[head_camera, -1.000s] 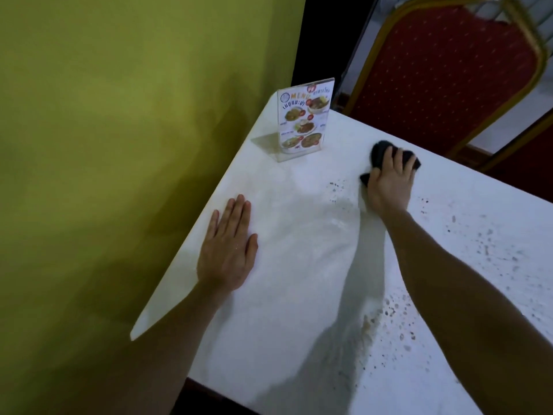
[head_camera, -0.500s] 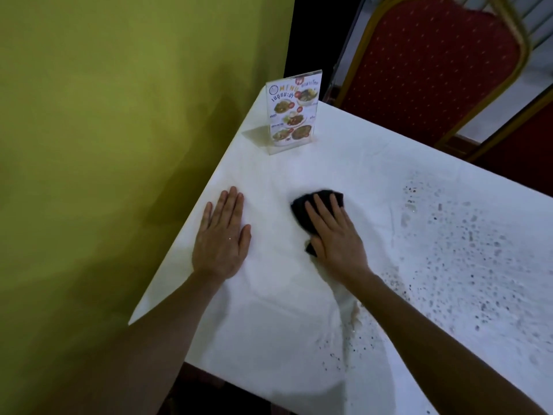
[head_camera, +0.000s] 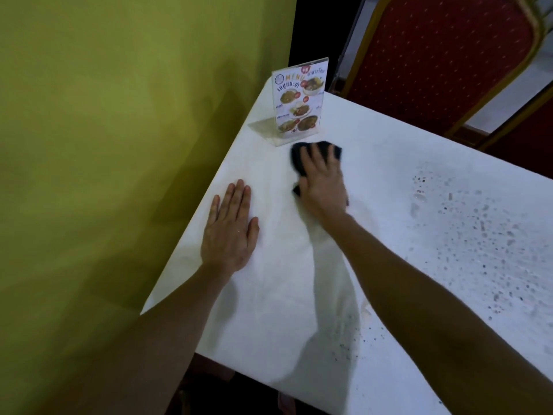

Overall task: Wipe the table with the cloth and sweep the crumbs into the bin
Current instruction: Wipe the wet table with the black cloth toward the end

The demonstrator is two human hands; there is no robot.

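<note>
Right hand (head_camera: 324,187): fingers spread, pressing the black cloth (head_camera: 317,151) flat on the table (head_camera: 269,295).
Left hand (head_camera: 230,232): flat, fingers straight, holds nothing.
Risk: cloth, just beside the menu stand (head_camera: 299,100) at 11 o'clock, could tip it.
Crumbs (head_camera: 478,235), 3 o'clock: possibly smeared; blurred.

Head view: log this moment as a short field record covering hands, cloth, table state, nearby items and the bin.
left hand: flat, palm down on the table, fingers straight, holding nothing
right hand: pressing the cloth onto the table
cloth: dark, bunched under the fingers, just in front of the menu stand
table: white; the part near the hands looks wiped
crumbs: dark specks scattered over the right part
menu stand: upright near the far corner
chair: red, gold frame, beyond the table
bin: not in view
</note>
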